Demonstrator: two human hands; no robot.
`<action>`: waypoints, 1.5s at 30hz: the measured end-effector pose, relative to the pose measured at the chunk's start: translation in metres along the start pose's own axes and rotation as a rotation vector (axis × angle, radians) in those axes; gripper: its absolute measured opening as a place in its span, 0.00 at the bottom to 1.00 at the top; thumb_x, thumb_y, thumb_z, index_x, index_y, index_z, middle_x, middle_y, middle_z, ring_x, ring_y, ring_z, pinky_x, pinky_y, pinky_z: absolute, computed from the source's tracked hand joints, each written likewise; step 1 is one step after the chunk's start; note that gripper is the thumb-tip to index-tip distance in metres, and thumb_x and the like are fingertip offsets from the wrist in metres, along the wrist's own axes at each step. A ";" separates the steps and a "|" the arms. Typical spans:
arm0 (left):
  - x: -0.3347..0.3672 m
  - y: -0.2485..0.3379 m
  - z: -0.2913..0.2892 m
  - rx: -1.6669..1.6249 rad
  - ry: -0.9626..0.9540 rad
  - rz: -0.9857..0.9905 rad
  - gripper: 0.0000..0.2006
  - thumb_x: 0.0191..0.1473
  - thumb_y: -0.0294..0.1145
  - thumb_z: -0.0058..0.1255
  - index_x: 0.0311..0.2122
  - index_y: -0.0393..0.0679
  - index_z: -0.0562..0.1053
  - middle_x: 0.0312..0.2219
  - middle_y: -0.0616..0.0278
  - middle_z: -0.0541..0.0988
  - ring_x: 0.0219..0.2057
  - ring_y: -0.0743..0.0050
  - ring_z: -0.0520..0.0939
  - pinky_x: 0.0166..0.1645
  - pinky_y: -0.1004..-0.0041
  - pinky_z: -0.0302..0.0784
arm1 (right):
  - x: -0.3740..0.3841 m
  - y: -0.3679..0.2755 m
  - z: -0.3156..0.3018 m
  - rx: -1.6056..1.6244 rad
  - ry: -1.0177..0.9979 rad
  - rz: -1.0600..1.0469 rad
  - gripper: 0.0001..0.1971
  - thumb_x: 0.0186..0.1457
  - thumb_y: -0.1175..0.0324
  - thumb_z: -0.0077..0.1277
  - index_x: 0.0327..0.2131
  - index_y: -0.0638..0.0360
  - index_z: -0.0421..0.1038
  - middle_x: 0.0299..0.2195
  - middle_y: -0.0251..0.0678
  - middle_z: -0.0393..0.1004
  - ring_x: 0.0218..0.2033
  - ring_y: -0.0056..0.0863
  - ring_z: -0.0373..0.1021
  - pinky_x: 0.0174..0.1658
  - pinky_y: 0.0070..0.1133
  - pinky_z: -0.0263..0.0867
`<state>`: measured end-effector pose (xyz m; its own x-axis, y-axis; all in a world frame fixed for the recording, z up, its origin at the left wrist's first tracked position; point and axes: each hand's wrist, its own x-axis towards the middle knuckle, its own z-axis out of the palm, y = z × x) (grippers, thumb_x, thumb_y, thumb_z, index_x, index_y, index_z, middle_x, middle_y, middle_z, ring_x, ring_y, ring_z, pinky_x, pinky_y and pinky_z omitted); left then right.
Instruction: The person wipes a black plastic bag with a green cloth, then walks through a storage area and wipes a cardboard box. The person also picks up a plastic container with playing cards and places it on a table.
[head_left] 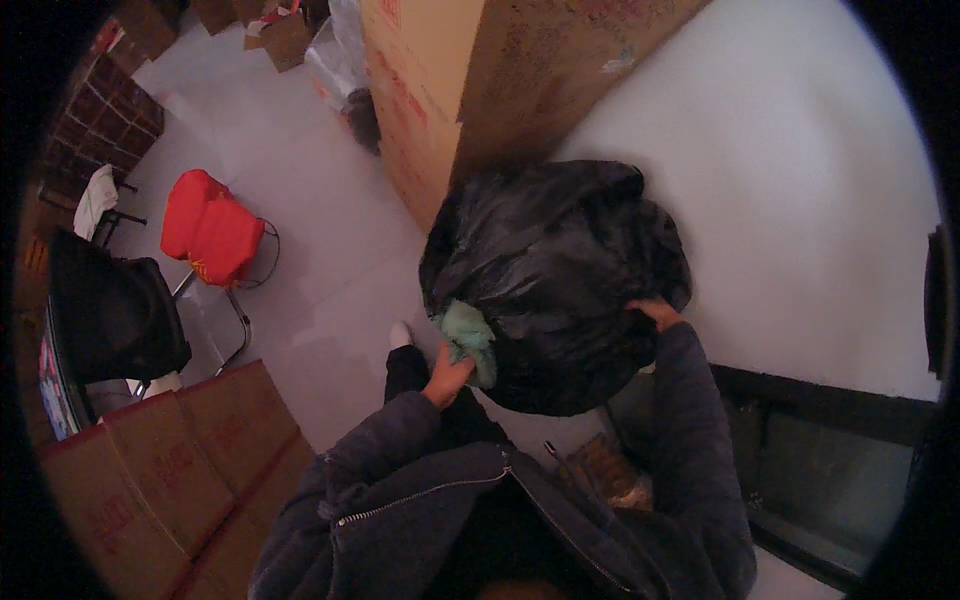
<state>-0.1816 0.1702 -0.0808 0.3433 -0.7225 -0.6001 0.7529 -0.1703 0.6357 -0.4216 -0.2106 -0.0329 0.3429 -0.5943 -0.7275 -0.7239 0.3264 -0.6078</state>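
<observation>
The black plastic bag (560,270), full and rounded with a wrinkled surface, is bulging between the two hands, filling the space ahead of and between them. The left hand (448,378) is closing its fingers around a crumpled green wad (466,330), pinching its lower end while the upper part is resting against the bag's near left side; whether the wad is cloth or thin plastic, I cannot tell. The right hand (657,313) is touching the bag's right side with curled fingers; whether it is gripping a fold or only pressing, I cannot tell. Beyond both hands, a tall cardboard box (540,80) is standing just behind the bag. To the right of the right hand, a white wall (800,200) is rising, and nearer the person a dark-framed glass panel (830,480) is running below it. Well to the left of the left hand, a red cover (210,225) is draping a metal-legged chair (241,325), while flat-topped brown cartons (180,480) are sitting nearer the person.
</observation>
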 end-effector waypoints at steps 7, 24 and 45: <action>-0.011 -0.032 -0.009 0.036 0.038 0.028 0.23 0.50 0.21 0.43 0.52 0.45 0.57 0.45 0.60 0.67 0.46 0.65 0.69 0.48 0.66 0.67 | -0.025 -0.023 0.027 -0.062 0.135 0.002 0.37 0.35 0.69 0.61 0.51 0.68 0.58 0.51 0.43 0.63 0.51 0.35 0.61 0.54 0.26 0.56; 0.014 -0.069 0.040 0.276 -0.003 0.058 0.25 0.50 0.25 0.51 0.52 0.43 0.57 0.48 0.58 0.65 0.49 0.63 0.67 0.49 0.66 0.66 | 0.070 -0.073 0.002 -0.352 0.271 -0.307 0.28 0.36 0.71 0.57 0.46 0.67 0.66 0.45 0.43 0.70 0.46 0.38 0.65 0.49 0.26 0.60; -0.077 0.108 -0.015 0.486 -0.040 0.254 0.33 0.35 0.18 0.46 0.53 0.46 0.58 0.40 0.60 0.68 0.42 0.68 0.70 0.49 0.70 0.66 | -0.081 -0.172 0.108 -0.786 0.406 -0.574 0.36 0.36 0.48 0.61 0.46 0.63 0.68 0.45 0.48 0.69 0.47 0.43 0.64 0.50 0.29 0.60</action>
<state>-0.1182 0.2170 0.0272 0.4522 -0.8043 -0.3854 0.2995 -0.2701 0.9151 -0.2606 -0.1394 0.0958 0.6362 -0.7576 -0.1463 -0.7506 -0.5639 -0.3444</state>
